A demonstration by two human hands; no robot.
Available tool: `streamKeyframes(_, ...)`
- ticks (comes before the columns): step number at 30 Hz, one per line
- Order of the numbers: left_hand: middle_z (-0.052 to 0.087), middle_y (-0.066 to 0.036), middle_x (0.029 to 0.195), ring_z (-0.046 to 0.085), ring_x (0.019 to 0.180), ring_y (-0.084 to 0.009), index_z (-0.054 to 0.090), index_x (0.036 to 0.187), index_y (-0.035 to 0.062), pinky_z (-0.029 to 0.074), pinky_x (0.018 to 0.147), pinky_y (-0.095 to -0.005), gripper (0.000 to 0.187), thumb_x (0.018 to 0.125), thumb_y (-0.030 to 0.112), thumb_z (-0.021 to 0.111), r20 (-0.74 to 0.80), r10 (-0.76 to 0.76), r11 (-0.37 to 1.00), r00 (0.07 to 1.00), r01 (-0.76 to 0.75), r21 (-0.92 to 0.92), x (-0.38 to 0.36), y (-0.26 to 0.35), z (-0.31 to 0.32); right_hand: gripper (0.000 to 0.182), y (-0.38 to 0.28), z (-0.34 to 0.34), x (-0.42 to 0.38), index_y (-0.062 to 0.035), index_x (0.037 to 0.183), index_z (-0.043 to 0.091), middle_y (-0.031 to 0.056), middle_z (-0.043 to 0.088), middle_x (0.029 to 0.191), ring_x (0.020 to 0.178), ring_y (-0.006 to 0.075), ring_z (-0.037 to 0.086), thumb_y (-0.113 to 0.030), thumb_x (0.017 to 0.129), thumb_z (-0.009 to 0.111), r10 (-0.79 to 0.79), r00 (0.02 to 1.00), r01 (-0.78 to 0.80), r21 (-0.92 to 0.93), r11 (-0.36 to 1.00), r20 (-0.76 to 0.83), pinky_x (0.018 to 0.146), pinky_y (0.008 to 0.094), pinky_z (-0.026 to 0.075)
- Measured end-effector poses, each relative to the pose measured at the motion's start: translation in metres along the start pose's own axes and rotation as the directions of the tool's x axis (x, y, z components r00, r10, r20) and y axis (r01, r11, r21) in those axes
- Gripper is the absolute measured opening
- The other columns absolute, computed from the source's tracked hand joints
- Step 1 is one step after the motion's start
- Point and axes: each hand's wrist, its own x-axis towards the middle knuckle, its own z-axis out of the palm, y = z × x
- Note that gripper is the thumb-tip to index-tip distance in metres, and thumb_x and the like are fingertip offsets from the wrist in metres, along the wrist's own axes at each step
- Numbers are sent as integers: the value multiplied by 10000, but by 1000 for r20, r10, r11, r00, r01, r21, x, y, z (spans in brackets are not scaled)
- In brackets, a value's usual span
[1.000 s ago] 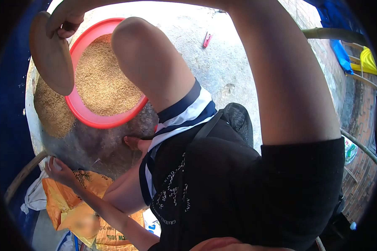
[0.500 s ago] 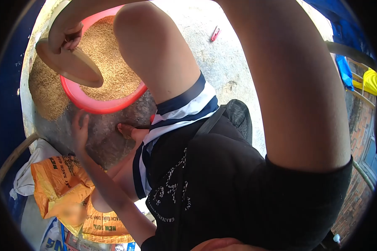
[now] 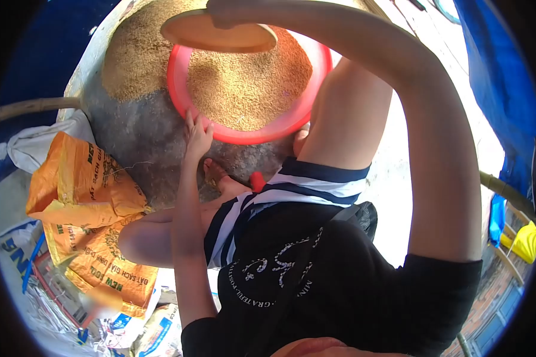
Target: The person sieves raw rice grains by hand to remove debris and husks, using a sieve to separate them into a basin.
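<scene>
A pink-red basin (image 3: 262, 138) stands on the floor, holding straw-coloured grain (image 3: 250, 89) that looks like unhusked rice. Above its far left side, my right hand (image 3: 225, 13) grips the edge of a round, shallow tan plate (image 3: 220, 37), held tilted with its near edge over the grain. My right fingers are partly cut off by the top of the view. At the basin's near left rim is my left hand (image 3: 199, 138), fingers stretched out and apart, their tips at the rim. A larger heap of the same grain (image 3: 134, 56) lies on the floor left of the basin.
Orange printed sacks (image 3: 95, 190) and a white cloth sack (image 3: 50, 140) lie at the left. Bamboo poles (image 3: 36, 108) and blue tarpaulin (image 3: 500, 71) border the space. My bare foot (image 3: 215, 171) is near the basin; a yellow item (image 3: 525, 243) hangs at right.
The view has turned, so the basin appears further right and upright. My right hand with the plate is higher in view, the plate nearly level. My left hand has come to the basin's rim.
</scene>
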Motion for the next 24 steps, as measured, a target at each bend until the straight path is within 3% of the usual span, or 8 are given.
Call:
streamKeyframes(5,155,-198,1262,280,1088,-405,375,1126,64,251,865,-511,463,716,247,489,42,-83,996,996,85,-29,6,6,3,313,3,3,18,-69,1024,509,96,560,895,842,183,542,-257,805,387,-37,994,9,-259,966,-103,726,306,413)
streamKeyframes(7,157,-195,1261,273,1092,-405,377,1127,70,250,860,-522,460,715,243,488,67,-138,990,988,141,-32,6,12,-2,586,7,9,20,-358,1229,208,92,508,970,870,222,522,-53,762,390,-127,980,47,-448,893,-152,738,336,417)
streamKeyframes(11,160,-172,1267,271,1084,-419,375,1130,75,257,852,-532,463,714,241,492,99,-201,979,974,199,34,8,17,-7,618,41,30,41,-275,1249,201,82,537,865,721,175,560,-110,718,470,-167,958,44,-459,887,-231,592,288,453)
streamKeyframes(13,161,-164,1269,269,1085,-421,368,1137,79,257,852,-534,469,716,244,495,102,-220,975,970,217,36,9,19,-3,601,56,34,47,-391,1212,219,85,527,889,728,189,559,-103,731,435,-20,963,-96,-412,906,-270,596,301,450)
streamKeyframes(16,151,-149,1280,253,1095,-425,306,1183,97,259,851,-536,527,721,259,502,-57,-233,972,971,230,-52,9,28,0,611,68,34,34,-397,1222,183,88,531,854,721,197,561,-120,737,432,70,972,-154,-383,911,-222,598,324,449)
streamKeyframes(19,125,-164,1284,236,1102,-429,228,1223,112,252,862,-527,598,720,252,519,-215,-302,953,929,294,-70,11,43,-4,448,74,36,9,-289,1177,333,101,557,799,717,236,565,-156,754,403,-69,952,-61,-405,913,-299,608,357,443)
streamKeyframes(21,93,-190,1283,232,1099,-433,185,1237,97,246,877,-511,638,714,222,530,-337,-324,945,884,292,-145,12,48,-7,268,101,47,29,-149,1005,481,125,576,752,715,277,566,-195,760,384,163,950,-237,-274,932,-266,619,378,437)
streamKeyframes(24,78,-220,1274,225,1098,-433,187,1229,64,241,891,-491,641,705,190,535,-419,-370,929,829,316,-194,15,49,-3,205,142,54,30,-82,864,516,136,581,751,706,276,570,-201,728,417,137,933,-195,-147,970,-333,627,368,441)
